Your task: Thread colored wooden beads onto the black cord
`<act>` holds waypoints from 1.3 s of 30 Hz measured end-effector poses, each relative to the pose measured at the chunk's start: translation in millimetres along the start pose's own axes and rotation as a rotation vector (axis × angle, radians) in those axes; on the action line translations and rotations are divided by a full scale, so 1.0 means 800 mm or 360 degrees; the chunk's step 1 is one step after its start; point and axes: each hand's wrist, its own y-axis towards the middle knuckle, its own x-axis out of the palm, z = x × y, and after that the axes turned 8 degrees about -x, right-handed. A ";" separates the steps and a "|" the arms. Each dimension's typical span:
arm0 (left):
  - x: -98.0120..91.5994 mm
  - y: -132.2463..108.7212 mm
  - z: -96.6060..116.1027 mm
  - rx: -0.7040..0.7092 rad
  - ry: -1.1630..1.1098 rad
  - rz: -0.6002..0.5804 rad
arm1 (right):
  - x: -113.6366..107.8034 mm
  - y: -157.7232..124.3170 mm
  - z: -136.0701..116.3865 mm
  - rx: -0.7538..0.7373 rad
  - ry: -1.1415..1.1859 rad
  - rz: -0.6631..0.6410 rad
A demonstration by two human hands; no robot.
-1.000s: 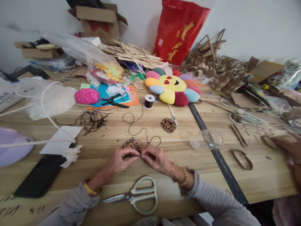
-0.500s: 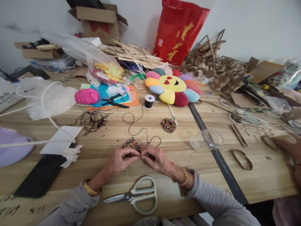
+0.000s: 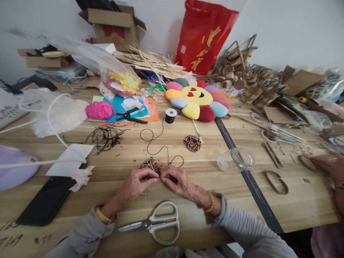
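My left hand (image 3: 138, 184) pinches a tiny bead between thumb and forefinger, just in front of a loose pile of multicoloured beads (image 3: 150, 163). Fingertip to fingertip with it, my right hand (image 3: 178, 181) is closed in a pinch on thin black cord (image 3: 168, 153); the fingers hide most of what is in them. The cord loops across the wood from a white-rimmed spool (image 3: 170, 116). A coiled string of mixed beads (image 3: 192, 143) lies farther right. Below my hands rest scissors (image 3: 161, 223) with pale handles, their blades pointing left.
A black phone (image 3: 44, 200) and tangled cord (image 3: 106, 138) lie left. Clear round containers (image 3: 239, 159) and a brown strip loop (image 3: 275, 182) are right. A flower cushion (image 3: 197, 96) and pliers (image 3: 131, 117) sit behind. Another person's hand (image 3: 329, 166) is at the right edge.
My hands stay almost still, fingertips together over the bead pile. The other person's hand at the right edge shifts slightly.
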 end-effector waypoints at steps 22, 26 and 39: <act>0.000 0.000 0.001 0.0071 0.0075 0.0019 | -0.002 0.001 -0.002 -0.0111 0.0065 -0.0063; 0.001 -0.001 0.001 0.0063 0.0081 0.0010 | -0.001 0.000 0.000 -0.0098 0.0039 -0.0044; 0.002 0.000 0.003 0.0195 0.0038 -0.0026 | 0.002 -0.002 0.004 -0.0107 0.0023 -0.0042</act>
